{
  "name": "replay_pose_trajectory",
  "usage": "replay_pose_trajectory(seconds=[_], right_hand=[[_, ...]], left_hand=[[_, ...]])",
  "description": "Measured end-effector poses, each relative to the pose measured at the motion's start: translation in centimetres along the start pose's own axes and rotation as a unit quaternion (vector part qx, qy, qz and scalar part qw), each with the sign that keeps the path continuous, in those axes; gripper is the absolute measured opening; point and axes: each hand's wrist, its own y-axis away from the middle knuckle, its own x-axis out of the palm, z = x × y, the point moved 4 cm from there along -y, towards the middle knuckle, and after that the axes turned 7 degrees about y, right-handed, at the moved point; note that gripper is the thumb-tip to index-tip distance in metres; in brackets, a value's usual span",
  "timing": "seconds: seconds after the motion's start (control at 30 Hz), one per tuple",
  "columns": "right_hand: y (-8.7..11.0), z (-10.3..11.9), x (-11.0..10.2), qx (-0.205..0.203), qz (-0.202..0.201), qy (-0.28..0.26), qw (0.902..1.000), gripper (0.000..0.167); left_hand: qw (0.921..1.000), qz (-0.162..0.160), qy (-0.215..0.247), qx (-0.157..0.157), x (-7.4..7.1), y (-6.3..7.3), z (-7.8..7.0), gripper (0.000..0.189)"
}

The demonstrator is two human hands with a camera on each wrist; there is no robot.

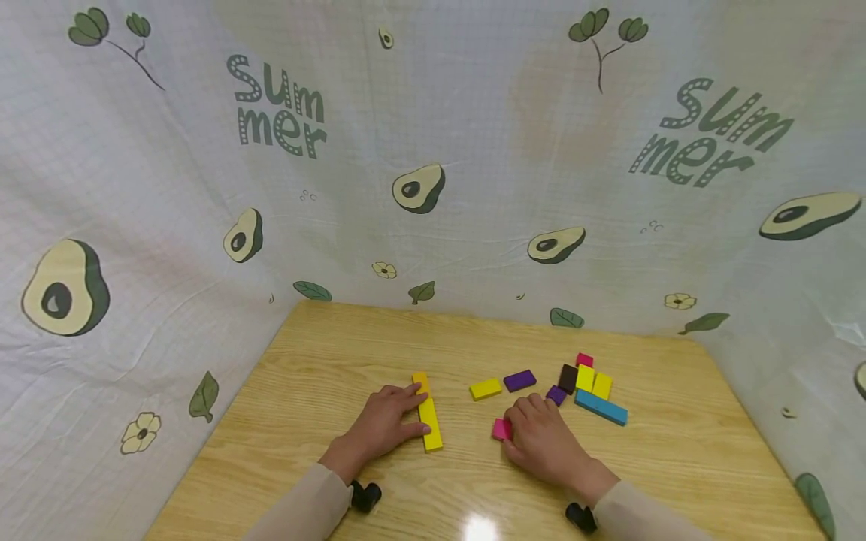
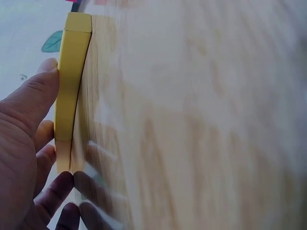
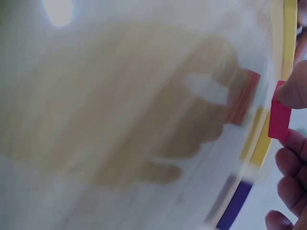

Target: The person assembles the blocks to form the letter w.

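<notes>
Edge: cloth point(image 1: 467, 259) behind table point(image 1: 352, 338)
Room: right of strip point(image 1: 428, 415)
Ahead: yellow block point(image 1: 485, 388), purple block point(image 1: 519, 381)
My left hand point(image 1: 387, 421): loosely spread, touching strip
Right hand point(image 1: 544, 436): pinching pink block point(image 1: 501, 430)

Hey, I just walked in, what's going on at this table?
A person is handling coloured blocks. Their left hand touches a row of yellow and orange blocks, while their right hand pinches a small pink block. A purple block lies farther back, and a blue block sits among others to the right.
</notes>
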Motion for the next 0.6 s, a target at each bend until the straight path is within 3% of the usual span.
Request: replay_pose_trajectory(seconds=[0.3, 0.6], right_hand=[[-1.3, 4.3, 0.3, -0.049, 0.003, -0.009, 0.9987, 0.021], [-2.1, 6.4, 0.7, -0.071, 0.028, -0.027, 0.9967, 0.019]], left_hand=[[1.0000, -0.001, 0.004, -0.005, -0.1, 0.0, 0.0, 0.064], [1.0000, -0.003, 0.005, -0.007, -0.1, 0.0, 0.1, 0.064]])
